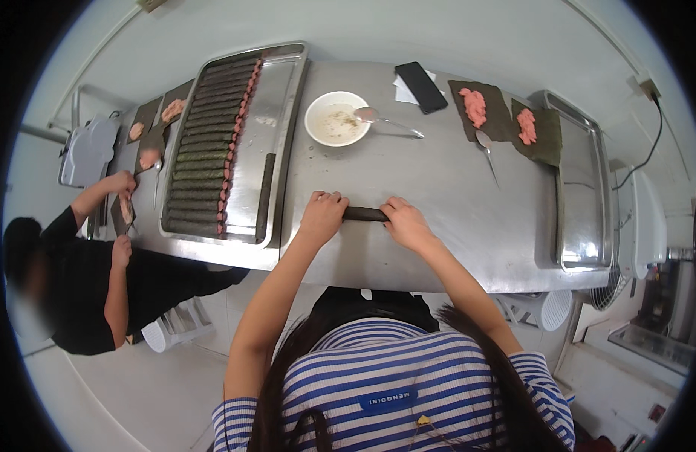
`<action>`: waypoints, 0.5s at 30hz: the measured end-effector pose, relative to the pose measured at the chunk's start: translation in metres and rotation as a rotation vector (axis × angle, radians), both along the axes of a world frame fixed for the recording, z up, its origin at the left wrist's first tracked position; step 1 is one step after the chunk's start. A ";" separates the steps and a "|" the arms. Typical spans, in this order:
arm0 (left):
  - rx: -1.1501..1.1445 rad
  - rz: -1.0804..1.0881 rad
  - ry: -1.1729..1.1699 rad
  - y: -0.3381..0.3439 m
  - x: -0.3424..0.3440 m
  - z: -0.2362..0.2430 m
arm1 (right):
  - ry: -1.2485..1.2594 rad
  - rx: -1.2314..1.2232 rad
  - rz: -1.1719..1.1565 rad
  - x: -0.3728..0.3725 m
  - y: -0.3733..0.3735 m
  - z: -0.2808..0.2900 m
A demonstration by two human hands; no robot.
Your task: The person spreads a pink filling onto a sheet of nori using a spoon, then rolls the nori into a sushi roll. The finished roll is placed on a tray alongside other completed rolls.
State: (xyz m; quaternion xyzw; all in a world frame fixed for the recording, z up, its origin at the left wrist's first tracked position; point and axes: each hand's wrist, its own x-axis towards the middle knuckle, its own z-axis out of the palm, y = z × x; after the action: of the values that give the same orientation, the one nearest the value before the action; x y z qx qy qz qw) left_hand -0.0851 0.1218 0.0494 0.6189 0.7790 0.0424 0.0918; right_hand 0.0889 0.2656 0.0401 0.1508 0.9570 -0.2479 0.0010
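Observation:
A dark seaweed roll (365, 215) lies crosswise on the steel table in front of me. My left hand (324, 217) is closed round its left end, and my right hand (405, 222) grips the right end. Only the middle of the roll shows between them. To the left, a metal tray (293, 98) holds several finished seaweed rolls (204, 139) with pink filling at their ends, and a single roll (266, 197) lies lengthwise at its right. At the back right, pink paste (474, 108) sits on a seaweed sheet (498, 120), with another topped sheet (545, 139) beside it.
A white bowl (337, 138) of cloudy liquid has a spoon (393, 125) across its rim. Behind stands a black phone (421, 87) on paper. Another spoon (486, 153) lies by the sheets. A second metal tray (585, 233) is far right. At left, a co-worker (76, 279) handles a seaweed sheet.

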 end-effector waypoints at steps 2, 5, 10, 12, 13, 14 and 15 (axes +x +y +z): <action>0.017 -0.004 0.005 -0.002 0.002 0.000 | -0.057 -0.020 0.010 0.001 0.002 0.003; -0.016 0.004 0.017 -0.006 0.006 -0.006 | -0.061 -0.010 0.060 0.001 0.003 0.005; -0.105 0.072 -0.074 -0.018 0.024 0.009 | -0.051 -0.021 0.155 0.003 0.005 0.006; -0.124 0.108 -0.134 -0.024 0.032 0.016 | -0.090 -0.031 0.204 0.002 0.008 0.008; -0.129 0.127 -0.168 -0.027 0.034 0.020 | -0.130 -0.042 0.225 -0.002 0.012 0.010; -0.137 0.148 -0.205 -0.032 0.037 0.022 | -0.173 -0.055 0.249 -0.004 0.013 0.013; -0.143 0.164 -0.216 -0.036 0.039 0.021 | -0.139 -0.068 0.279 -0.005 0.013 0.013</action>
State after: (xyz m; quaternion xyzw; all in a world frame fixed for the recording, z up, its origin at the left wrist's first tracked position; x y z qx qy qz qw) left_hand -0.0462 0.0856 0.0704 0.5369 0.8135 0.0605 0.2151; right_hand 0.0843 0.2782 0.0528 0.0332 0.9574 -0.2664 0.1068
